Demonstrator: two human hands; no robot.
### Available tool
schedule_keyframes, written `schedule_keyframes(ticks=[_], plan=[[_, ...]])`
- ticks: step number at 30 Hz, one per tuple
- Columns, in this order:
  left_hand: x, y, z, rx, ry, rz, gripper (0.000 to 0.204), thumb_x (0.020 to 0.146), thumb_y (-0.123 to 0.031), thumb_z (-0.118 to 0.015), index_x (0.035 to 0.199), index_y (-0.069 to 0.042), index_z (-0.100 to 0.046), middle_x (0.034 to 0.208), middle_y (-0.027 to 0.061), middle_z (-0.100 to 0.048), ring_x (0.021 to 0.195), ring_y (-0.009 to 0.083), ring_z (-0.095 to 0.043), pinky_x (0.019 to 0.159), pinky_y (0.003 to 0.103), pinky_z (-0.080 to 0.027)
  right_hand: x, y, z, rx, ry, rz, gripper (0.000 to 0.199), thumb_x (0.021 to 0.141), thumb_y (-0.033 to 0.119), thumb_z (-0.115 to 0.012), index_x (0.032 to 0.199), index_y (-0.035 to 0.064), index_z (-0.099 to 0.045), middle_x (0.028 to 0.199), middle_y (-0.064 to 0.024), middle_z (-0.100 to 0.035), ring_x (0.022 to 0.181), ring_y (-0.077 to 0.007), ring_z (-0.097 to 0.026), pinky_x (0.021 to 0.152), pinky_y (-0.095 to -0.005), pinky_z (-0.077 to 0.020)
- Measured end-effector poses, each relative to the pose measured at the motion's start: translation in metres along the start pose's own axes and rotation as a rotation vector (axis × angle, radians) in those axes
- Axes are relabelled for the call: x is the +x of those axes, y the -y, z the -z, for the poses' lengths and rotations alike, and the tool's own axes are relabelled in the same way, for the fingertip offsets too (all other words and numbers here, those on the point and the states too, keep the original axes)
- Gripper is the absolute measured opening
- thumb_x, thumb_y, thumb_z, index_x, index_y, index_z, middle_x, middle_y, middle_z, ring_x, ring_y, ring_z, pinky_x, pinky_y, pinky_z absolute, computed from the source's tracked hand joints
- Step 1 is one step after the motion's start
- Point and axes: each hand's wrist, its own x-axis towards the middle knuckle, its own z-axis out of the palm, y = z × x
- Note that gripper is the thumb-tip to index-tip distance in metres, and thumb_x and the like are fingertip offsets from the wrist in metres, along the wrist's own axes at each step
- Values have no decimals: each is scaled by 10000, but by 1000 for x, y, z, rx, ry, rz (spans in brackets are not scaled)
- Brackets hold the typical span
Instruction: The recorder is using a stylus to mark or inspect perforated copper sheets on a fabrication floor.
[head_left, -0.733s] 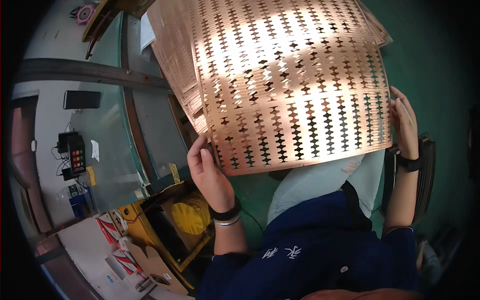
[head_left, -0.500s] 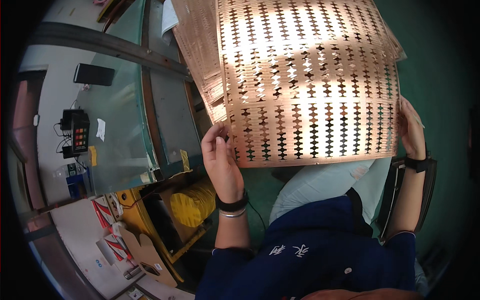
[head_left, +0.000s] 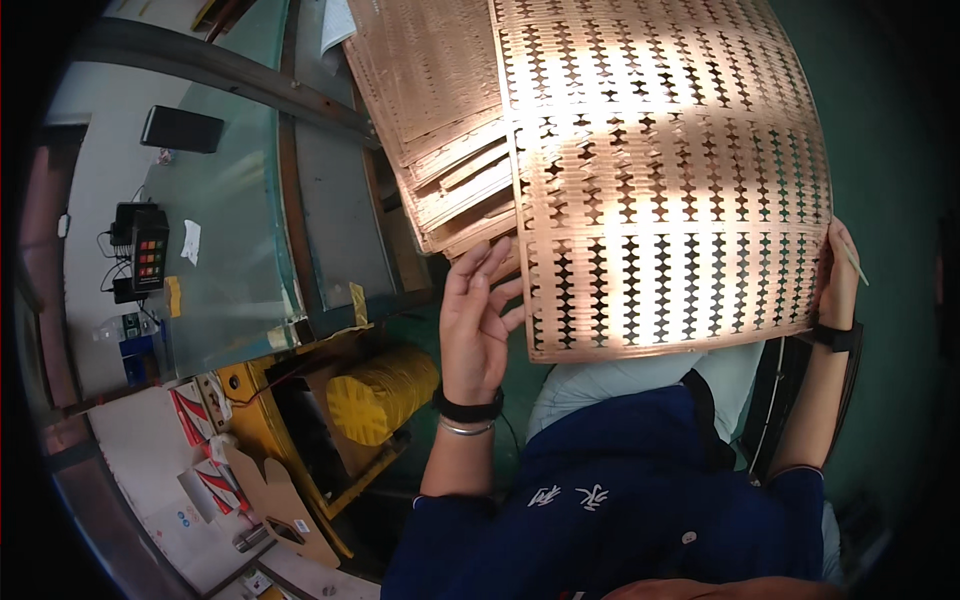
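Note:
A large copper-coloured perforated sheet (head_left: 675,226) with rows of wavy cut-outs hangs over my lap, slightly bowed and shining. My right hand (head_left: 838,285) grips its right edge, the fingers partly hidden by the sheet. A thin pale stick (head_left: 856,266) sticks out beside that hand. At the sheet's lower left edge, my left hand (head_left: 474,325) is open with fingers spread; its fingertips are close to the edge, and whether they touch it I cannot tell. Beyond this hand lies an uneven stack of similar copper sheets (head_left: 425,90), partly covered by the raised sheet.
To the left stands a glass-topped table (head_left: 235,240) with a dark phone (head_left: 183,129) and a small black keypad box (head_left: 150,252). Nearer are a yellow-wrapped roll (head_left: 380,400) in a yellow frame and an opened cardboard box (head_left: 275,505). A metal bar (head_left: 230,75) crosses above the table.
The sheet has shifted right and a little toward me, uncovering more of the stack. My left hand has moved right and its fingers have spread; my right hand still grips the right edge.

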Motion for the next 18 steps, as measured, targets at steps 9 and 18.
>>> schedule_keyframes(ticks=[9, 18], plan=[[22, 40, -11, 90, 162, 257, 349, 958, -204, -397, 1261, -32, -376, 1182, 141, -515, 939, 177, -578, 803, 341, -511, -18, 19, 42, -101, -102, 34, 281, 927, 159, -444, 1118, -25, -540, 1008, -68, -618, 907, -99, -587, 790, -213, -464], [59, 46, -35, 133, 115, 194, 257, 965, -200, -404, 1141, -34, -490, 1029, 51, -585, 922, 117, -569, 787, 257, -475, -29, 23, 42, -82, -163, 76, 245, 922, 157, -483, 1074, -18, -562, 956, -60, -629, 833, -89, -595, 749, -206, -473]])
